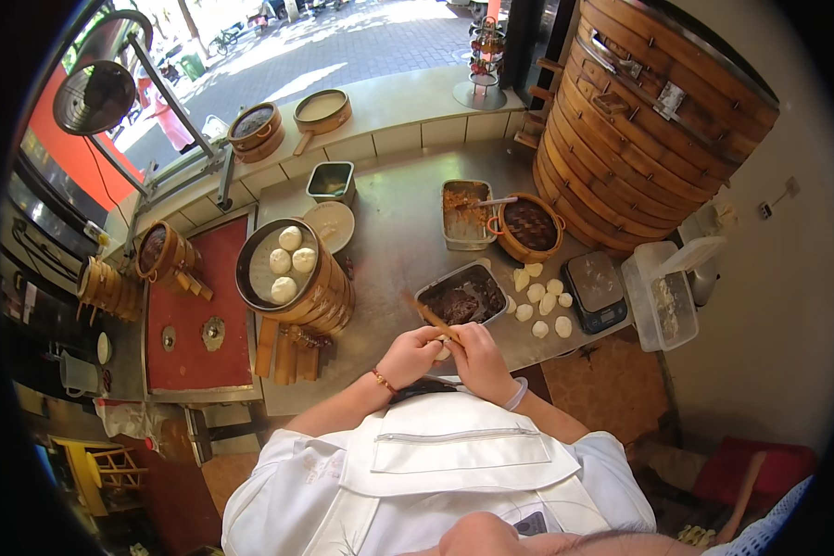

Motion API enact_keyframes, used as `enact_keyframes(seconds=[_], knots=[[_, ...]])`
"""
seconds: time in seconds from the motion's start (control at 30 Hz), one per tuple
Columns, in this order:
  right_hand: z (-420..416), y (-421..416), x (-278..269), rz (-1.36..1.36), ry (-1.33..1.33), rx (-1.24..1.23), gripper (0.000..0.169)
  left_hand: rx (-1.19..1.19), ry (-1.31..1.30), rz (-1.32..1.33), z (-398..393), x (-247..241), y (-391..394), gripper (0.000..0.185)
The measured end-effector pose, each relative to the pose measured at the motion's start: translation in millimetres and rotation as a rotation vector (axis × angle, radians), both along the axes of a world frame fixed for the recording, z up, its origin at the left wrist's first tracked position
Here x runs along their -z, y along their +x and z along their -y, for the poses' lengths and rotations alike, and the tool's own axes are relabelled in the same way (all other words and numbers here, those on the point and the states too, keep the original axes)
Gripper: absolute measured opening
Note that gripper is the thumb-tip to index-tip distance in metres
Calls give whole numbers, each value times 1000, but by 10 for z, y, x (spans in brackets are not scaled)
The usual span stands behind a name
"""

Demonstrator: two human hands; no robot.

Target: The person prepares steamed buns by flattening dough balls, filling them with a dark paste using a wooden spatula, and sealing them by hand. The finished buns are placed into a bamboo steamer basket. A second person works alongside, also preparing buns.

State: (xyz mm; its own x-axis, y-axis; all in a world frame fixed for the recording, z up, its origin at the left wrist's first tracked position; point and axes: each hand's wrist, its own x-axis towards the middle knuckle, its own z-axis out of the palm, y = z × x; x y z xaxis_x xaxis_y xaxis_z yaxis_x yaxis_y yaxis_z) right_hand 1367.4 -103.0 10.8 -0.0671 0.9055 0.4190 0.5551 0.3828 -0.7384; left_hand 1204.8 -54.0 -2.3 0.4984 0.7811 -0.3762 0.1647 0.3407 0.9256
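Observation:
My left hand [410, 356] and my right hand [481, 358] meet close in front of my chest, at the near edge of the steel table. Between their fingers is a small piece of white dough [443, 349], gripped from both sides. A wooden spatula or stick [432, 314] slants up and left from the fingers of my right hand. Just beyond lies a steel tray of dark filling [462, 299]. Several pale dough pieces [540, 329] are scattered right of that tray. To the left, a bamboo steamer [295, 316] holds several white buns [280, 260].
A digital scale [598, 295] and a lidded plastic tub [661, 313] stand at the right. Behind are a tray with orange-brown residue [467, 240], a small woven-topped basket [528, 226] and a tall steamer stack [618, 153]. A plate [333, 226] and square container [331, 182] stand behind the buns.

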Motion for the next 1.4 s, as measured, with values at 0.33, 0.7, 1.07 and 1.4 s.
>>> enact_keyframes(seconds=[0.33,0.7,1.07,1.4], knots=[[-29,13,-24,-39,20,-102,11,218,-69,10,-144,12,-137,29],[16,6,-79,-336,-282,83,11,-64,-231,438,-8,17,-59,35],[-10,-60,-18,-406,-282,48,7,-86,-206,360,35,161,14,35],[-81,-5,48,-75,5,-52,13,-57,-205,113,-10,108,-16,50]])
